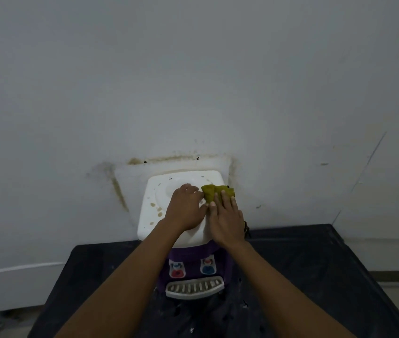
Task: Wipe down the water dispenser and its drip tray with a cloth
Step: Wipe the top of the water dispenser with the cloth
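A small water dispenser point(154, 203) with a white top and purple front stands against the wall. Brown stains dot the left part of its top. A yellow-green cloth point(214, 191) lies bunched on the top's right side. My right hand point(225, 218) presses flat on the cloth with straight fingers. My left hand point(186, 206) rests on the top beside it, fingers curled at the cloth's left edge. Below, the white slotted drip tray point(194, 287) sits under the red tap point(177, 269) and the blue tap point(207, 265).
The dispenser stands on a black table point(303, 264) speckled with white spots. A stained white wall point(193, 93) rises right behind it. A white cable point(18, 268) runs along the wall at lower left.
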